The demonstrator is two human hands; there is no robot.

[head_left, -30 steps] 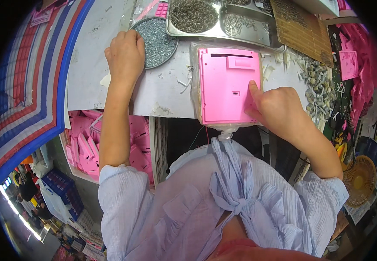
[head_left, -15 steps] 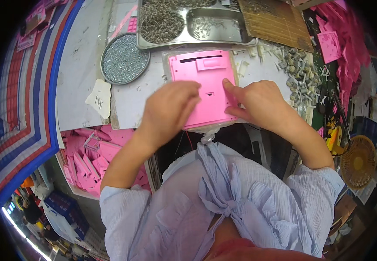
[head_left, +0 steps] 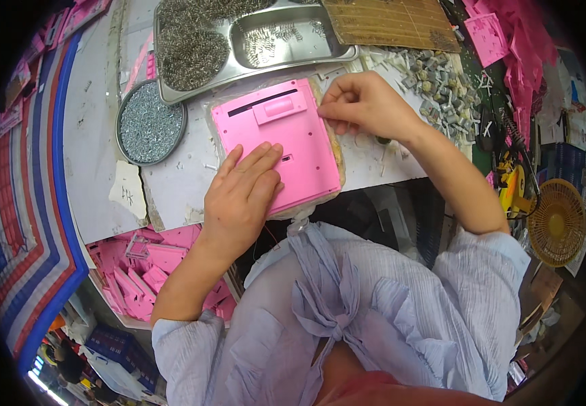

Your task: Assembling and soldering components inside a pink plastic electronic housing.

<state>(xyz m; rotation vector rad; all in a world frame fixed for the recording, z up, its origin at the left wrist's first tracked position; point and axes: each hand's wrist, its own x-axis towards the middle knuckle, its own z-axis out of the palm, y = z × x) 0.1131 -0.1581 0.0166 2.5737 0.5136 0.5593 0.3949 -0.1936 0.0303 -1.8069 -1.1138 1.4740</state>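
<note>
A pink plastic casing [head_left: 300,145], flat and squarish with a slot, a raised block and small holes, lies on a padded pad [head_left: 339,154] wrapped in clear plastic. My left hand [head_left: 239,196] rests on the casing's lower left part, fingers stretched out over its surface. At the casing's upper right edge is my right hand [head_left: 367,105], its thumb and forefinger pinched together. Anything between those fingertips is too small to make out.
Beyond the casing stands a metal tray [head_left: 293,44] of small springs. A round dish [head_left: 151,123] of small screws sits to the left. Small grey parts [head_left: 435,88] are heaped at right, beside a brown board [head_left: 398,26]. Pink pieces [head_left: 141,271] fill a box at lower left.
My left hand has come down flat onto the casing. My right hand has left the casing's right side and moved up to its upper right edge, now pinched. The whole view has shifted.
</note>
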